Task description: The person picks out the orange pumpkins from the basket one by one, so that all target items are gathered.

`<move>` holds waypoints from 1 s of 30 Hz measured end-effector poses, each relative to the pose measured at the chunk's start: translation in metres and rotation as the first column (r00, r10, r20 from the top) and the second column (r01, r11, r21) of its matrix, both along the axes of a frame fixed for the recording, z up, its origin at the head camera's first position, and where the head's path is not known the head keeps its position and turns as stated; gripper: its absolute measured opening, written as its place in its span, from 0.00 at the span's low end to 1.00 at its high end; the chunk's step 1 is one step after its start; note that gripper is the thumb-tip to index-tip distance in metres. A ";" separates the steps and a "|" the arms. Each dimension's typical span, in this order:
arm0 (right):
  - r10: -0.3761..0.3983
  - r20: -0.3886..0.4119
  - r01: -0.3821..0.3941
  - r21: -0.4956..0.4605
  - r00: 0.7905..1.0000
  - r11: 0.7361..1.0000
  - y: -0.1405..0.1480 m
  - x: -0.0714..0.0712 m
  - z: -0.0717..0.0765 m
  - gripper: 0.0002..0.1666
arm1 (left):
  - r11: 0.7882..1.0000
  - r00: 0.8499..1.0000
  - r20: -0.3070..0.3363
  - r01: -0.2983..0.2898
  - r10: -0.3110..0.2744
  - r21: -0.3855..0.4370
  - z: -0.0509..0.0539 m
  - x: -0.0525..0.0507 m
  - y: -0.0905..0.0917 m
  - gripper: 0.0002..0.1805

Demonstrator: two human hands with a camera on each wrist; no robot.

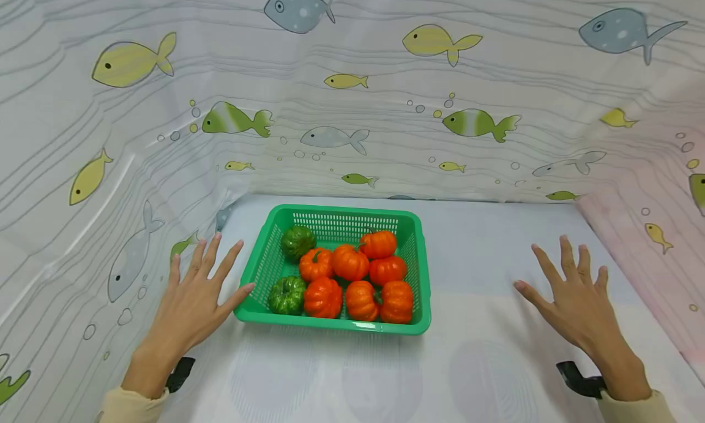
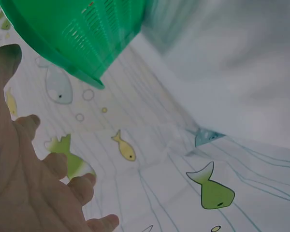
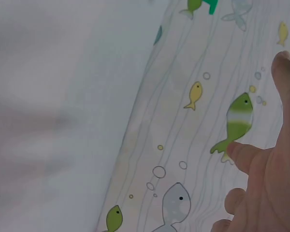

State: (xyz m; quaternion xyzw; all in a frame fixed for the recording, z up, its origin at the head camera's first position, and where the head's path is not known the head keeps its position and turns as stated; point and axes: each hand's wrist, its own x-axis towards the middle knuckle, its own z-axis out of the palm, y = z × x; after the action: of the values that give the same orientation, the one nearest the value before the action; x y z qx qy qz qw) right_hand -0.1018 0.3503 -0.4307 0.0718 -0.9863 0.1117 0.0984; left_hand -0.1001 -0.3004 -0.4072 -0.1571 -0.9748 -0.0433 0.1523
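Observation:
A green plastic basket (image 1: 336,326) stands on the white table, holding several small pumpkins. Most are orange, like the orange pumpkin (image 1: 350,262) near the middle; a dark green pumpkin (image 1: 298,242) and a striped green pumpkin (image 1: 287,295) lie along the left side. My left hand (image 1: 193,303) is spread with straight fingers beside the basket's left wall, its thumb close to the rim; whether they touch I cannot tell. Well to the right of the basket, my right hand (image 1: 578,303) hovers with fingers spread, holding nothing. In the left wrist view the basket (image 2: 82,43) appears above the left thumb.
A white curtain (image 1: 385,104) printed with fish hangs behind the table and along the left side. Pinkish fish-print cloth (image 1: 650,239) borders the right. The white tabletop (image 1: 468,258) extends between the basket and my right hand. Each wrist wears a black strap (image 1: 581,381).

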 end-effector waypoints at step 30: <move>0.009 0.001 -0.009 0.002 1.000 1.000 -0.008 -0.011 -0.003 0.57 | 1.000 0.999 0.029 -0.019 0.019 0.001 0.000 -0.010 0.001 0.50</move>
State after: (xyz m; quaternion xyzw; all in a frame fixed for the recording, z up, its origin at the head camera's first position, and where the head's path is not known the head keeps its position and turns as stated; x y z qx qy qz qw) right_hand -0.1123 0.3420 -0.4336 0.0762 -0.9861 0.1111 0.0974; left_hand -0.1103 -0.2995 -0.4074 -0.1469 -0.9784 -0.0447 0.1386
